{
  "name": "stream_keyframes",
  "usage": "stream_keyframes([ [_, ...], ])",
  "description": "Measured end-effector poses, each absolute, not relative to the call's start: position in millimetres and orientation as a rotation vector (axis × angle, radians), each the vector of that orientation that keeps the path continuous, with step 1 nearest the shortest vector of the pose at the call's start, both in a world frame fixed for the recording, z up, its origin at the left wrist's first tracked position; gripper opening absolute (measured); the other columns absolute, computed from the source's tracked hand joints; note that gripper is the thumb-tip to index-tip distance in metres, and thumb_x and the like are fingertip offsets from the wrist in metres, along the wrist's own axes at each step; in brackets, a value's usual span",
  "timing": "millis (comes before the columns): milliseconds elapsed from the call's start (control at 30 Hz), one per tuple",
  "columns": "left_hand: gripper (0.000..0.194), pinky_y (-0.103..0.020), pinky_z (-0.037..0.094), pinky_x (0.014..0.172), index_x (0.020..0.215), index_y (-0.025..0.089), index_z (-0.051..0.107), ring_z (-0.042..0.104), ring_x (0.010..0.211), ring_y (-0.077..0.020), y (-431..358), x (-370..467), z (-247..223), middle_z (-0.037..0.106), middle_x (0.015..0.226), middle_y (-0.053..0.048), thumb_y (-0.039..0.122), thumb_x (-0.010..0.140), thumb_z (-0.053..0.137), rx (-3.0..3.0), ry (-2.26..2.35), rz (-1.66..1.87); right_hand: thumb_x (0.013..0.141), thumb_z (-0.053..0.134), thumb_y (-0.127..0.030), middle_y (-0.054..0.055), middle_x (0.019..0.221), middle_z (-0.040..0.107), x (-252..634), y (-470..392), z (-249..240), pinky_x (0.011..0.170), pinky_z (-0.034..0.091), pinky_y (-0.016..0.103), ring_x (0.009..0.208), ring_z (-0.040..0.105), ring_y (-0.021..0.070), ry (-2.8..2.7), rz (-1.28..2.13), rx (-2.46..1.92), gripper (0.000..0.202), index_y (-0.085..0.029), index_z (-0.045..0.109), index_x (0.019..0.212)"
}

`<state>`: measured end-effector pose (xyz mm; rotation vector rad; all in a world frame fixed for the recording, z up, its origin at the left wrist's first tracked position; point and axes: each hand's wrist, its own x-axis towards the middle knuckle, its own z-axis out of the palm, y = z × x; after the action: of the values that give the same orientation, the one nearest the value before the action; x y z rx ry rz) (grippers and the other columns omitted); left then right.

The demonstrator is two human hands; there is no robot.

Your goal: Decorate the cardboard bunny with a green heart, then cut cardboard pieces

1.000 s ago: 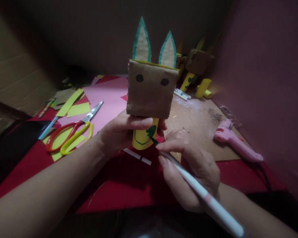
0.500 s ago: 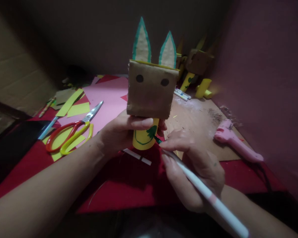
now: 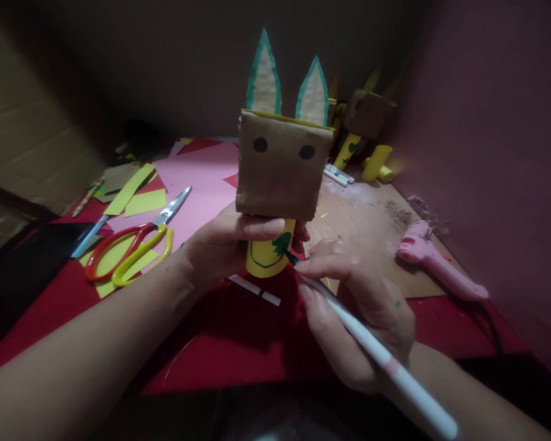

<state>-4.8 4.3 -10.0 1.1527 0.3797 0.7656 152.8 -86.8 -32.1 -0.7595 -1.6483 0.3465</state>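
My left hand [image 3: 224, 242] is wrapped round the yellow tube body of a cardboard animal figure [image 3: 280, 171], just under its brown box head. The head carries two dark round eyes and two pale pointed ears edged in teal. A green patch and a green curved line mark the yellow tube [image 3: 266, 266]. My right hand [image 3: 358, 312] grips a white marker [image 3: 371, 343] with a pink band, its dark green tip at or very close to the patch's edge. My left fingertips are partly hidden behind the tube.
Scissors [image 3: 142, 242] with red and yellow handles lie on paper scraps at left, near a pink sheet [image 3: 202, 171]. A pink glue gun [image 3: 441, 260] rests at right on a cardboard sheet [image 3: 362, 226]. Similar figures [image 3: 367, 113] stand behind, by several markers [image 3: 338, 175].
The figure sits very slightly further right in view. The marker tip has shifted a little off the green patch; both grips look the same.
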Motion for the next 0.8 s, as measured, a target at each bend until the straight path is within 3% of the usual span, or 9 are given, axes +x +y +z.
stream_keyframes([
  [800,0.016,-0.034,0.054,0.069,0.080,0.018,0.073,0.065,0.071,-0.0218,3.4,-3.9,-8.7,0.070,0.080,-0.006,0.030,0.070,0.074,1.138,0.387,0.767,0.080,0.056,-0.008,0.005,0.073,0.061,151.5,-84.8,-34.6,0.068,0.048,0.041,0.072,0.058,0.0203,-1.683,0.360,-0.742,0.020,-0.016,0.064,0.096],
])
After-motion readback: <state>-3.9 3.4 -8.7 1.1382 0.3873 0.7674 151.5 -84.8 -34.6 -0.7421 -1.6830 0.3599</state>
